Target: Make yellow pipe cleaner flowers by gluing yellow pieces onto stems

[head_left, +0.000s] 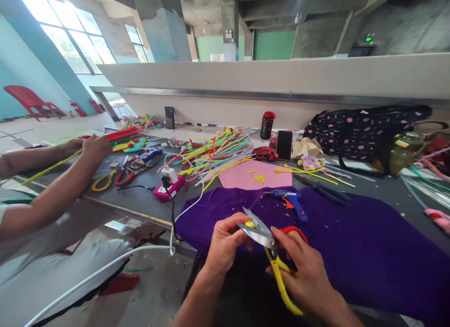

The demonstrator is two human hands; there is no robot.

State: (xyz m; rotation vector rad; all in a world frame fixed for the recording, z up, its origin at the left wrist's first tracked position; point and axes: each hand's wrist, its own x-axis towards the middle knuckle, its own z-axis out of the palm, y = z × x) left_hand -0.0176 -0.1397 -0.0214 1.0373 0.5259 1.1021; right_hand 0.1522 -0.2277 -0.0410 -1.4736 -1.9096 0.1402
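My right hand (304,266) grips a pair of scissors (259,234) with one red and one yellow handle, blades spread apart. Between those blades shows a small fuzzy yellow piece (250,224), pinched in the fingertips of my left hand (227,242). How far the piece extends behind the blades is hidden. Both hands are over the near edge of a purple cloth (351,252). Just beyond them on the cloth lies a blue glue gun (288,200) with an orange trigger. Yellow scraps (259,178) are scattered on a pink sheet (232,174).
A heap of coloured pipe cleaners (218,151) spreads behind a magenta power strip (168,189) with a white cable. At left, a co-worker's hands (94,149) hold red stems near another pair of scissors (114,177). A bottle (267,125), a phone (284,145) and a dotted bag (358,135) stand at the back.
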